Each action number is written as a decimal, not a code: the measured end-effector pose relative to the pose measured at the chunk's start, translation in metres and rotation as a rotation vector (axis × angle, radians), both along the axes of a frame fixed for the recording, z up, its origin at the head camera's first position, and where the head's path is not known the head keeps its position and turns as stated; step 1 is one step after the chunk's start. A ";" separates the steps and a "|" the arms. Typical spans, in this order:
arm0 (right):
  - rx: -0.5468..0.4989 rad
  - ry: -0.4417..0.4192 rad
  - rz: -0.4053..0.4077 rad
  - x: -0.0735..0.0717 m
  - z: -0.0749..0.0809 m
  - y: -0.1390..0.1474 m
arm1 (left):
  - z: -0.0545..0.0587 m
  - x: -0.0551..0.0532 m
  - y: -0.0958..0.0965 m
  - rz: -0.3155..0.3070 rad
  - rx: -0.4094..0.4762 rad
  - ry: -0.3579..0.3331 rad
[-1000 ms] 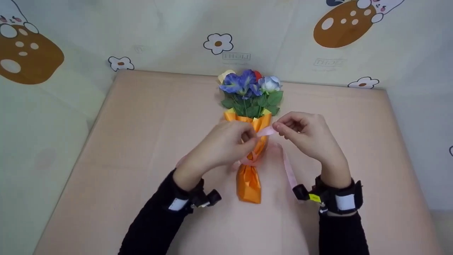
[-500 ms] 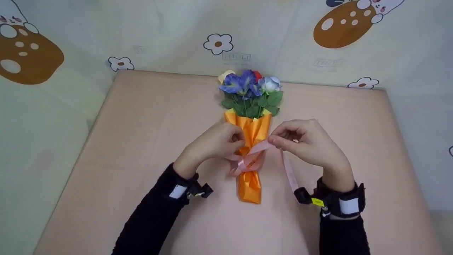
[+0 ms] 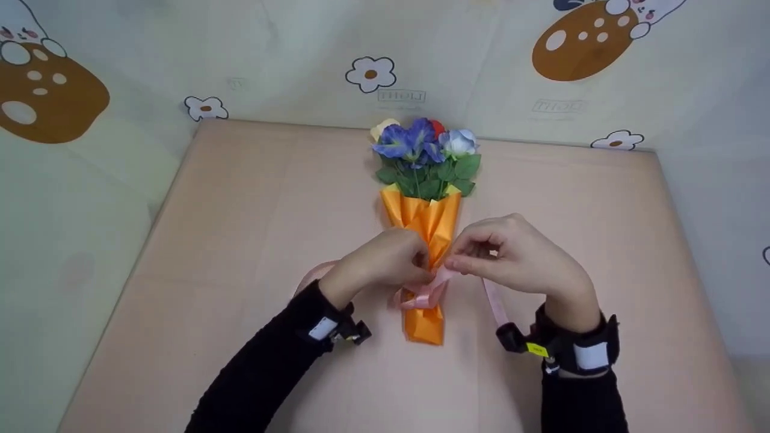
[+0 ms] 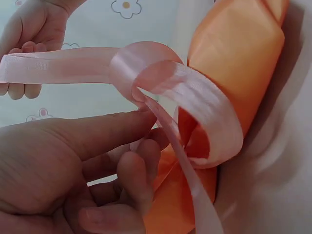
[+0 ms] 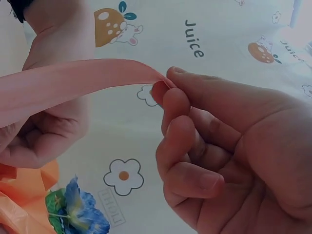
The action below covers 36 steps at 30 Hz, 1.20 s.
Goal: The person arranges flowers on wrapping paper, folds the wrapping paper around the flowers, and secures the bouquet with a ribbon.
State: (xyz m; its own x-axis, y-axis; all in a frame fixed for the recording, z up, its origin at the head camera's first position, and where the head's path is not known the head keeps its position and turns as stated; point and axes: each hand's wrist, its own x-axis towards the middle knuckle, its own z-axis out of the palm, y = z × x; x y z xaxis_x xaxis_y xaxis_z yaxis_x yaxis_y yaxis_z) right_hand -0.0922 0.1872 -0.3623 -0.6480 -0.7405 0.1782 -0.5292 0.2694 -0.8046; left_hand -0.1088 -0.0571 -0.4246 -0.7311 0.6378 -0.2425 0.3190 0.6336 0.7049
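A bouquet lies on the table, its blue, red, cream and pale blue flowers point(image 3: 415, 141) at the far end and its stems in orange wrapping paper point(image 3: 442, 216). Pink satin ribbon point(image 3: 428, 297) circles the narrow waist of the paper. My right hand point(image 3: 520, 255) pinches a stretch of ribbon point(image 5: 92, 80) between thumb and forefinger, just right of the wrap. Above the waist, my left hand point(image 3: 391, 258) pinches the ribbon beside an open loop point(image 4: 226, 131), as the left wrist view shows. Part of the waist is hidden behind the left fingers.
One ribbon tail point(image 3: 494, 304) runs down the table on the right; another curve of ribbon point(image 3: 313, 275) shows behind the left forearm. The pinkish tabletop point(image 3: 252, 198) ends at a back wall covering point(image 3: 289, 60) printed with flowers.
Both hands have come down toward the waist of the bouquet. My left hand first drew away left, then came back to the ribbon. The ribbon loop now sits lower on the paper.
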 end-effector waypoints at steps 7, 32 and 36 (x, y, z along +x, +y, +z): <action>0.121 -0.055 0.045 -0.001 0.000 -0.001 | -0.007 0.007 0.019 -0.015 -0.049 0.008; 0.055 0.008 0.020 0.000 -0.002 -0.003 | -0.024 0.012 0.028 0.092 0.014 0.018; 0.073 0.010 0.027 0.000 -0.003 -0.006 | -0.025 0.016 0.035 0.091 -0.050 0.115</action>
